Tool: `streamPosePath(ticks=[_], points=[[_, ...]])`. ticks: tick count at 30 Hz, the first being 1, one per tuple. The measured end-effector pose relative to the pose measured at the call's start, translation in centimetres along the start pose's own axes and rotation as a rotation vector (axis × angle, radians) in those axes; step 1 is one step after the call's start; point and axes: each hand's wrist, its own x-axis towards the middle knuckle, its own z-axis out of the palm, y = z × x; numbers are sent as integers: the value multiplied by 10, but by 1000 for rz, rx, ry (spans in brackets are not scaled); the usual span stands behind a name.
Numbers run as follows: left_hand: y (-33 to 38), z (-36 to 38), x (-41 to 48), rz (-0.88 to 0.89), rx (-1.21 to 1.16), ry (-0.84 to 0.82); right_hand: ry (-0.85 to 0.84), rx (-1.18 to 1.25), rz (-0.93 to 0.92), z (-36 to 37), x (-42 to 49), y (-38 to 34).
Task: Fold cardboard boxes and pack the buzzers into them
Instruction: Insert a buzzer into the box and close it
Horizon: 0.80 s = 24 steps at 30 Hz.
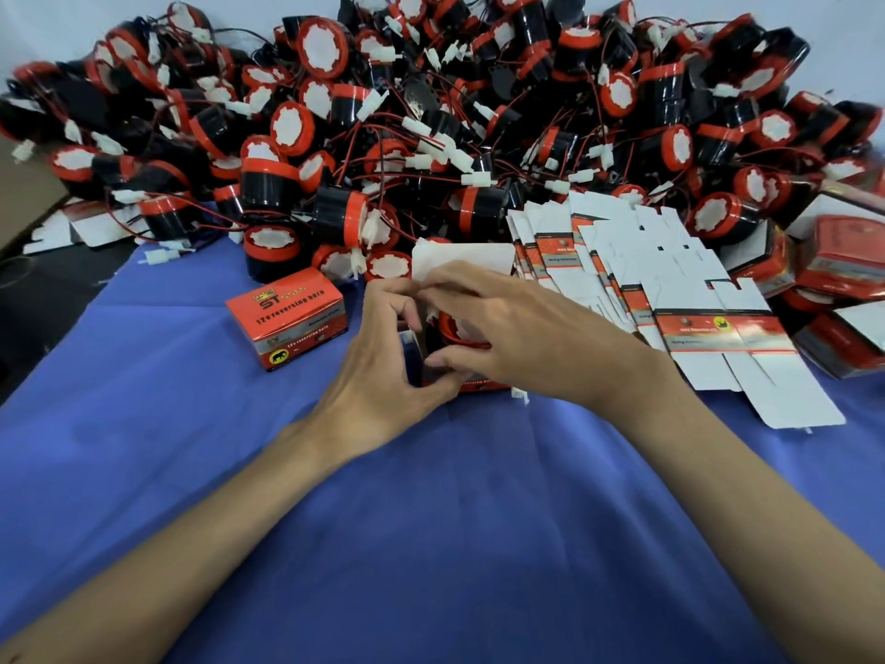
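At the middle of the blue cloth stands an open red cardboard box [479, 386], its white lid flap [467, 263] raised behind my hands. A black buzzer with a red rim [452, 330] sits inside it, mostly hidden. My left hand [383, 371] grips the box's left side, fingers curled over its top edge. My right hand [498, 323] reaches over the opening, thumb on the front wall and fingertips pinching at the buzzer's top by the flap. A closed red box [287, 316] stands to the left.
A big heap of black and red buzzers [431, 127] with white plugs fills the back. A fanned stack of flat box blanks [670, 299] lies right of my hands. Folded red boxes [838, 270] pile at the far right. The blue cloth [431, 519] covers the near table.
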Motion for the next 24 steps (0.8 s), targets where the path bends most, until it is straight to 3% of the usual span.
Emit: streamPosePath(ticks=[17,24], points=[[3,0,2,17,77,-1,-55,-99,27,7,-4,-10],[4,-1,3,0,72,10,-21,-21,167,9,0,-16]])
